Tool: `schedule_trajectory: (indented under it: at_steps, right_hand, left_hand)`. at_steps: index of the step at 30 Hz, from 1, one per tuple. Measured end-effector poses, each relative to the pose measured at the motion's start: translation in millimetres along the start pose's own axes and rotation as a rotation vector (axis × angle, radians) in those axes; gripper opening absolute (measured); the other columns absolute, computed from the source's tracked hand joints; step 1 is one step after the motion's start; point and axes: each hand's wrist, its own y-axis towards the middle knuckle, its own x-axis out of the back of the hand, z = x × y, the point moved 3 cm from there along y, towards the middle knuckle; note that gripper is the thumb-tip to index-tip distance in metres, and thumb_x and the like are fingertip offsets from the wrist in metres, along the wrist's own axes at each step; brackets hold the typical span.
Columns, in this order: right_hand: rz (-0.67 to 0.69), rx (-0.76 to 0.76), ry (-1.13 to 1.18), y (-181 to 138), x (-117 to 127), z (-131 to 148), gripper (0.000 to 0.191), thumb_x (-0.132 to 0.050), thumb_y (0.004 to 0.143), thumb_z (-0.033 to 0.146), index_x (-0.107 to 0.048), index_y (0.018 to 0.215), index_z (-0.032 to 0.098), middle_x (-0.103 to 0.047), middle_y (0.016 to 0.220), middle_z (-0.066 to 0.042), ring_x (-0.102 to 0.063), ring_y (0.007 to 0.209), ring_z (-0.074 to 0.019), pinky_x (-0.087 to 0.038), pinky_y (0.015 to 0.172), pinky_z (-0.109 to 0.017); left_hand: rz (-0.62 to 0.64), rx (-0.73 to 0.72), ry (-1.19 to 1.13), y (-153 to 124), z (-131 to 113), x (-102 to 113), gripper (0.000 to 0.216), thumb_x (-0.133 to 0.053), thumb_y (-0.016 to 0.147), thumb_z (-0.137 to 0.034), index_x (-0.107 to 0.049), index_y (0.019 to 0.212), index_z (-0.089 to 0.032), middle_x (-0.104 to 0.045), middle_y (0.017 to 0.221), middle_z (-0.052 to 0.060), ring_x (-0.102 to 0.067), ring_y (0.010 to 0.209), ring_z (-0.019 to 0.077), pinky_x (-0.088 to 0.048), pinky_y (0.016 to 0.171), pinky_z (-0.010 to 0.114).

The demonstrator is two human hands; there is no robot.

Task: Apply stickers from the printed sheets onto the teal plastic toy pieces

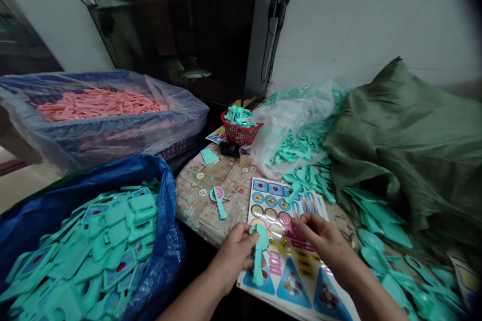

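Teal piece (259,246) is pinched by left hand (236,250), handle nearward; at pink sticker (286,221), rightward, grip of right hand (320,234) cannot be told.

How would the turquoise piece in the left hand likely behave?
The turquoise piece is probably stiff, its handle straight, not sagging. It seems light, the left hand pinching it by one end. Being flattish, it seems unlikely to roll.

L hand (234,249) w/ teal plastic pc (260,246), R hand (321,233) at sticker sheet (276,257).
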Motion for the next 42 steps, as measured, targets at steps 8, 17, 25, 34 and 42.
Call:
schedule_trajectory:
  at_steps: [8,17,25,34,42]
  right_hand:
    - [0.004,-0.047,0.396,-40,-42,32,0.034,-0.058,0.076,0.052,-0.044,0.068,0.022,-0.043,0.06,0.006,-0.041,0.056,-0.0114,-0.036,0.053,-0.022]
    - [-0.038,-0.026,0.415,-47,-54,43,0.033,-0.057,0.077,0.052,-0.043,0.071,0.022,-0.042,0.059,0.006,-0.038,0.052,-0.0101,-0.032,0.047,-0.022]
    - [-0.058,-0.036,0.406,-48,-60,47,0.035,-0.058,0.075,0.053,-0.042,0.071,0.022,-0.039,0.059,0.007,-0.036,0.052,-0.0101,-0.029,0.045,-0.021]
    - [-0.055,-0.031,0.371,-49,-62,43,0.035,-0.057,0.075,0.054,-0.041,0.074,0.023,-0.038,0.06,0.007,-0.035,0.054,-0.0104,-0.03,0.047,-0.022]
    - [-0.101,0.071,0.088,-51,-57,50,0.033,-0.051,0.079,0.054,-0.042,0.075,0.023,-0.04,0.06,0.006,-0.04,0.053,-0.0117,-0.034,0.049,-0.024]
  left_hand:
    - [0.15,-0.185,-0.301,-33,-18,-20,0.03,-0.055,0.083,-0.034,-0.052,0.11,-0.02,-0.063,0.105,0.009,-0.062,0.094,0.0198,-0.045,0.085,0.033]
    - [0.11,-0.251,-0.308,-50,-20,-25,0.025,-0.055,0.084,-0.031,-0.054,0.106,-0.02,-0.061,0.113,0.008,-0.057,0.106,0.0213,-0.042,0.092,0.035]
    - [0.128,-0.287,-0.335,-51,-17,-21,0.026,-0.055,0.084,-0.03,-0.053,0.108,-0.021,-0.059,0.117,0.007,-0.055,0.109,0.0215,-0.041,0.093,0.035]
    - [0.181,-0.291,-0.316,-51,-16,-18,0.023,-0.049,0.088,-0.027,-0.051,0.11,-0.022,-0.058,0.118,0.007,-0.054,0.11,0.0196,-0.041,0.093,0.033]
    - [0.125,-0.3,-0.243,-54,-16,-18,0.023,-0.049,0.088,-0.031,-0.05,0.109,-0.022,-0.059,0.113,0.007,-0.055,0.106,0.0191,-0.043,0.088,0.03]
